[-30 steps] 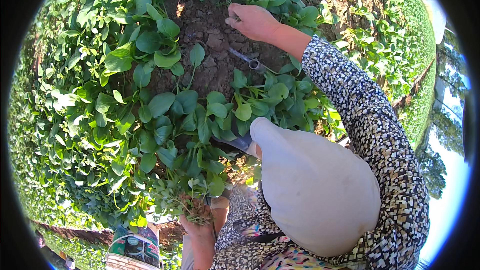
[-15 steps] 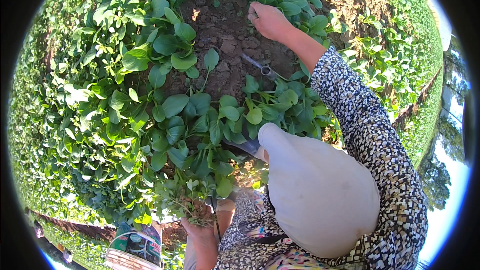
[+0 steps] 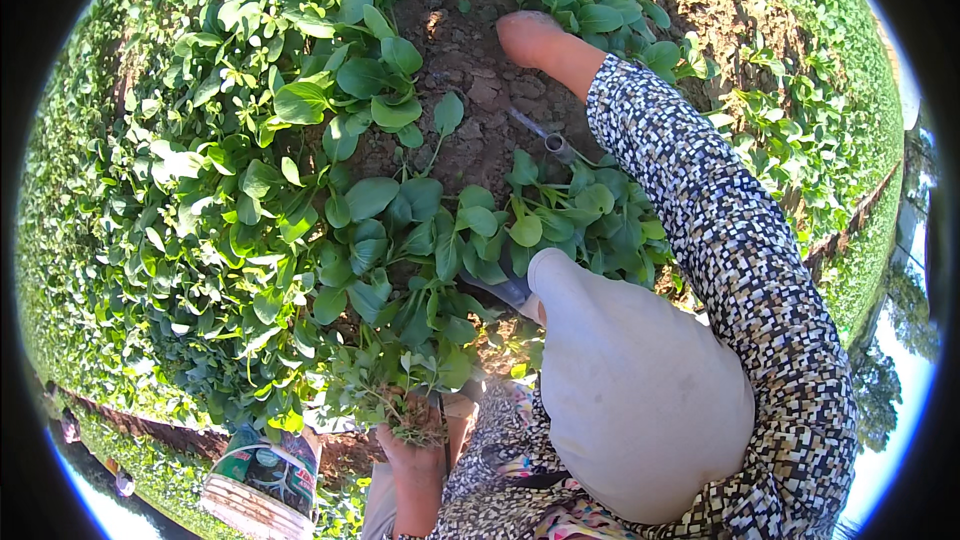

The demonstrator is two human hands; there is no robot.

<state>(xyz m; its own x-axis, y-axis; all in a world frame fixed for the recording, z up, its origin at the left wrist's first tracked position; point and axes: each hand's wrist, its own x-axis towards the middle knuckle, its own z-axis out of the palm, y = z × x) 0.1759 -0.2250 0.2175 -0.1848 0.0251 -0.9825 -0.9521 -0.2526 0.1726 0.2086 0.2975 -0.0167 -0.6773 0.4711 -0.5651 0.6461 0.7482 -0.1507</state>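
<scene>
My left hand (image 3: 410, 450), low in the view, is closed around a bunch of uprooted weeds (image 3: 418, 410) with pale, soil-covered roots. Leafy tops of the bunch overlap the green crop leaves beside it. At the top, my right hand (image 3: 530, 38) is reaching down to the brown soil (image 3: 470, 80), at the edge of broad-leaved green plants (image 3: 600, 15). Its fingers are hidden behind the back of the hand, so whether they hold anything does not show. More broad-leaved plants (image 3: 480, 220) grow between my two hands.
A narrow pipe (image 3: 557, 145) with an open end sticks out of the soil. A white bucket (image 3: 255, 508) with a colourful wrapper stands at the lower left. Dense greenery (image 3: 170, 190) fills the left side. A pale cap (image 3: 640, 390) covers part of the lower right.
My right hand has turned and bent down toward the soil, so its fingers no longer show. My left hand keeps hold of the weeds. The whole view has shifted slightly.
</scene>
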